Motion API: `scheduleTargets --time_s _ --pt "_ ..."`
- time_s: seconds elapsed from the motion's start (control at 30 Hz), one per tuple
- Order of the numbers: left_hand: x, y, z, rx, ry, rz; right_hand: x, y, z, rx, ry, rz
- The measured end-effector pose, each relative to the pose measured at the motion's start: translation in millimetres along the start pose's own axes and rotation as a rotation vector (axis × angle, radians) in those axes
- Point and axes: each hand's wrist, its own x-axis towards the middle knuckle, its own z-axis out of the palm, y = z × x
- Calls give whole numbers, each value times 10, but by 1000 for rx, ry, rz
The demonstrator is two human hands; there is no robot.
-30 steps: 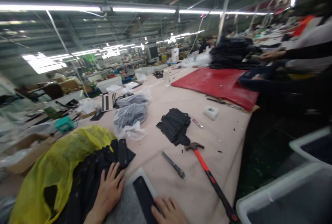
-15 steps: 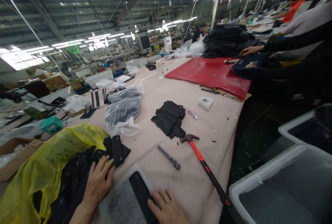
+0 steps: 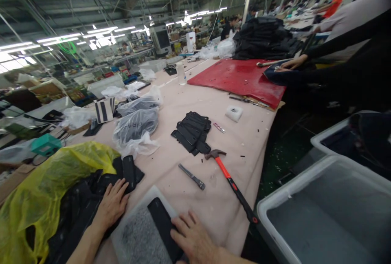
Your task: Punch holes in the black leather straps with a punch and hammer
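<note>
My left hand [image 3: 112, 203] lies with its fingers stretched out on black pieces [image 3: 82, 199] beside a yellow plastic bag [image 3: 81, 156]. Just past its fingertips is a small black strap-like piece [image 3: 129, 172]. My right hand [image 3: 194, 235] is open, fingers spread, and its fingertips touch the edge of a long black strip [image 3: 162, 221]. That strip lies on a grey, worn slab [image 3: 134, 231] with a pale border. Beyond the slab lie a metal punch-like tool [image 3: 192, 176], a claw hammer [image 3: 230, 182] with a red and black handle, and a fanned pile of black pieces [image 3: 192, 131].
Small snips [image 3: 219, 128] and a white block [image 3: 233, 113] lie farther up the table. Plastic-wrapped goods [image 3: 137, 121] are on the left, a red board [image 3: 235, 78] at the back. Grey bins [image 3: 330, 211] stand at right. A co-worker's hand [image 3: 295, 62] handles dark fabric.
The view has tilted down and swung right, so things sit farther left and higher. My hands stay in about the same places on the black pieces and strip.
</note>
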Motion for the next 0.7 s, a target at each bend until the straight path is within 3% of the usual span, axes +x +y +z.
scheduleTargets --time_s 0.1,0.23,0.37,0.47,0.57,0.7 --pt "21 281 -135 -72 65 -135 -10 5 -119 15 130 71" --pt "-77 999 -367 -279 220 -321 101 221 -502 -95 344 377" --pt "-263 1826 -607 -472 173 -508 307 629 -840 -118 229 693" --pt "-386 2235 -736 -610 169 -662 416 818 -915 -14 126 727" --pt "-492 2466 -824 -900 122 -900 436 748 -883 107 68 700" --pt "-576 2708 -935 -1510 40 -1109 328 267 -738 394 21 610"
